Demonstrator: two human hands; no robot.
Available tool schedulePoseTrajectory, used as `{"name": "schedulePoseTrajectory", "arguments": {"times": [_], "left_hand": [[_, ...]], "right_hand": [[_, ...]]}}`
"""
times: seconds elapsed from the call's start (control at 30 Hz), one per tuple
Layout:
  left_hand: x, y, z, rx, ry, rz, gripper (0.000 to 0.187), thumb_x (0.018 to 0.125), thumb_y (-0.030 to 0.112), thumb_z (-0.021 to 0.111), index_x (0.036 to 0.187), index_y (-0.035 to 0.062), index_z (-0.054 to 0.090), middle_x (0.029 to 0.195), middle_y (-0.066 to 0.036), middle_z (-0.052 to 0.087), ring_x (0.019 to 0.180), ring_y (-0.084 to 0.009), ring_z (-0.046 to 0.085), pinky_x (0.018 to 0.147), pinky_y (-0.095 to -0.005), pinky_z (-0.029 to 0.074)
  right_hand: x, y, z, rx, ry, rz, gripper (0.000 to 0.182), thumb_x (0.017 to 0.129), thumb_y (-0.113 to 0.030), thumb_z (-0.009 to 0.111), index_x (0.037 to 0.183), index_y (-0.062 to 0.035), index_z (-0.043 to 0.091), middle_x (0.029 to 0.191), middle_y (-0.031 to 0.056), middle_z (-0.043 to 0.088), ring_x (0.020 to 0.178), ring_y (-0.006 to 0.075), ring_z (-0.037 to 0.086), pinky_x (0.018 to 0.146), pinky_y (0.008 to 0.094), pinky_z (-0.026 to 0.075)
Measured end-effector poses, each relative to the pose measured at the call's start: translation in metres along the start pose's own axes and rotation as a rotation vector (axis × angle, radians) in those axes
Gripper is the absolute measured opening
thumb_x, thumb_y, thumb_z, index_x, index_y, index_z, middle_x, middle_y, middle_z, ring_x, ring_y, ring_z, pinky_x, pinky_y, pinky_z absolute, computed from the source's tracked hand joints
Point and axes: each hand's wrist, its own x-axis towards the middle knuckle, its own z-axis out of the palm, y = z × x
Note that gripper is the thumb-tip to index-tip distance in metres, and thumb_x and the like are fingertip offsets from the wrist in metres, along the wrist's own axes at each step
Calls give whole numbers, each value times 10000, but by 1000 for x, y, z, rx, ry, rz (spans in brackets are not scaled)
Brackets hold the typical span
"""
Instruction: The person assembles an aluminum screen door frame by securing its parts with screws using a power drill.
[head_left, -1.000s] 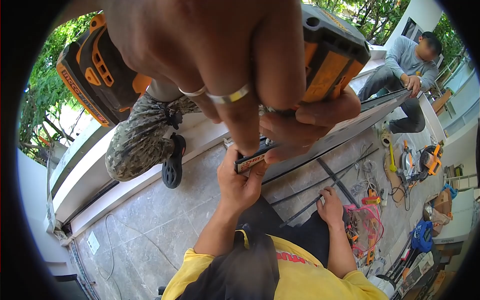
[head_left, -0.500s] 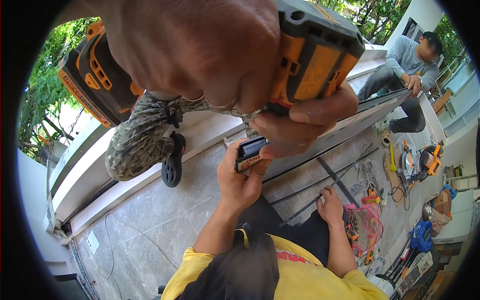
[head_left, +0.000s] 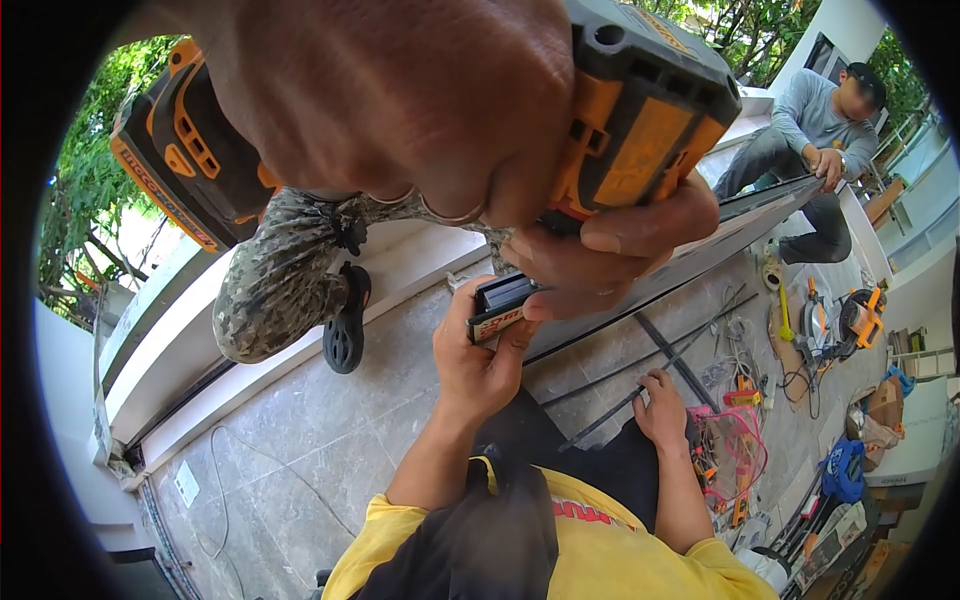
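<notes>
In my left hand [head_left: 472,362] is a small open case [head_left: 503,300] with a dark inside and lettering on its side, pinched between thumb and fingers. The fingertips of a co-worker's hand [head_left: 610,250] touch or nearly touch the case. That person's other, larger hand [head_left: 380,100] crosses close to my view, around an orange and black cordless drill [head_left: 640,130]; its battery end [head_left: 180,160] shows at the left. Lower right, my right hand [head_left: 660,412] rests by my knee, its curled fingers on a thin dark bar [head_left: 600,428].
Another person [head_left: 825,130] crouches at the far right, holding the end of a long panel [head_left: 690,250]. More dark bars [head_left: 675,360] lie on the tiled floor [head_left: 280,450]. Tools, a pink cord [head_left: 760,450], a circular saw [head_left: 860,320] and a blue bag [head_left: 843,472] lie to the right.
The co-worker's hand and the drill have shifted slightly to the right. My two hands have stayed almost still, the case in the left and the bar under the right.
</notes>
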Motion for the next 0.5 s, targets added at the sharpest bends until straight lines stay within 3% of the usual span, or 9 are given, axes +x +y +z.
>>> {"name": "schedulePoseTrajectory", "arguments": {"times": [0.07, 0.13, 0.37, 0.43, 0.5], "left_hand": [[0, 0, -1, 5, -2, -13, 365, 843, 114, 771, 1131, 12, 570, 878, -90, 689, 761, -179, 678, 710, -276, 519], [1, 0, -3, 49, -59, 44, 293, 941, 75, 652, 1193, -18, 535, 905, -22, 644, 804, -67, 574, 734, -211, 462], [-1, 2, -1, 70, -56, 55, 256, 944, 83, 651, 1158, -15, 550, 886, -16, 636, 793, -66, 566, 712, -212, 459], [-2, -3, -1, 17, -38, 1, 374, 834, 69, 753, 1152, 18, 562, 916, -96, 689, 796, -201, 686, 734, -287, 524], [-1, -1, -1, 48, -37, 19, 372, 833, 69, 755, 1148, 18, 563, 915, -98, 691, 797, -202, 688, 733, -290, 525]], "right_hand": [[0, 0, 0, -3, 6, -11, 302, 764, -104, 687, 1060, -64, 647, 1179, 143, 595, 1016, 358, 627, 854, 430, 524], [0, 0, 1, 1, 5, -11, 301, 763, -103, 687, 1059, -63, 647, 1179, 143, 595, 1016, 357, 627, 854, 431, 524], [0, 0, 0, 1, 4, -9, 296, 761, -96, 689, 1052, -63, 646, 1178, 141, 598, 1027, 354, 624, 860, 432, 521], [0, 2, 1, 4, 0, -5, 297, 761, -97, 690, 1052, -63, 646, 1179, 140, 597, 1028, 354, 623, 861, 432, 521], [0, 2, 2, 7, -3, -2, 297, 761, -98, 690, 1052, -63, 645, 1181, 139, 597, 1029, 354, 623, 862, 432, 520]]}}
